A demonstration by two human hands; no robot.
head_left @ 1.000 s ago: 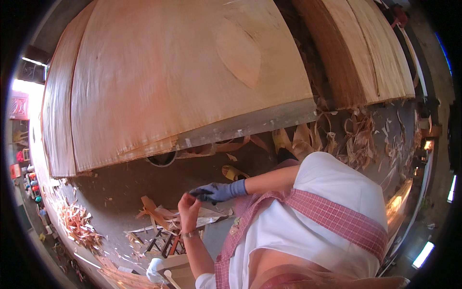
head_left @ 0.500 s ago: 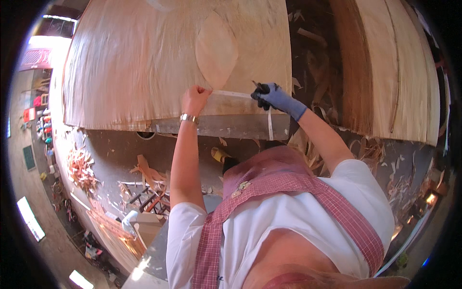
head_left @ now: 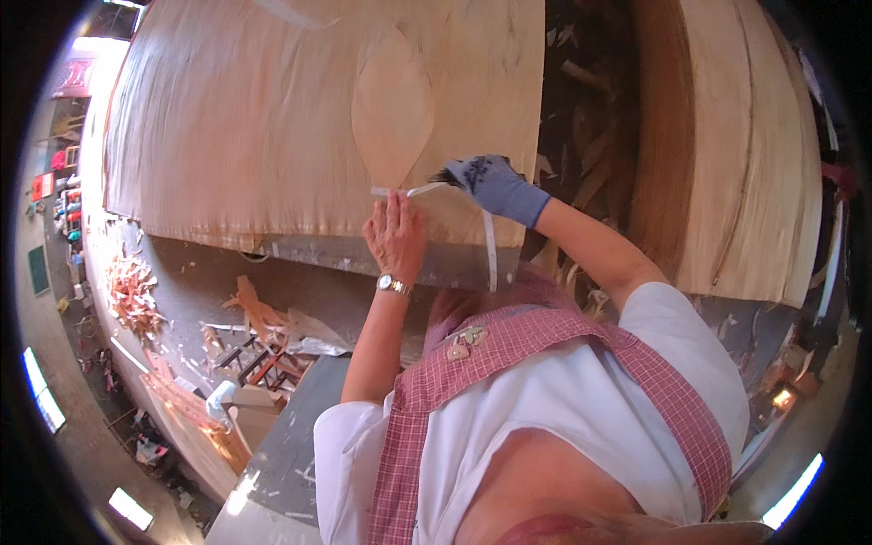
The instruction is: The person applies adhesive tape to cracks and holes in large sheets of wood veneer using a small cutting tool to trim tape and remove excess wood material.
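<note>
A wood veneer sheet (head_left: pixel 227 118) lies over the table, with a leaf-shaped patch (head_left: pixel 392 109) of paler wood in it. At the patch's near tip, a strip of white tape (head_left: pixel 427 189) runs across the veneer. My bare left hand (head_left: pixel 396 232), a watch at its wrist, lies with fingers stretched out on the tape's left part. My right hand (head_left: pixel 495 186), in a blue-grey glove with black palm, is closed on the tape to the right, a little above the sheet. The tape's loose tail (head_left: pixel 491 250) hangs below the glove past the near edge. The right fingertips are partly hidden.
A second stack of veneer (head_left: pixel 745 154) stands on the right, across a gap littered with wood scraps (head_left: pixel 590 154). More shavings (head_left: pixel 134 291) lie on the floor at left. A grey tabletop (head_left: pixel 295 454) is beside me at lower left.
My left hand has gone from pinching the tape's end to lying with fingers stretched on it. My right hand has shifted left and turned, drawing closer to the left one.
</note>
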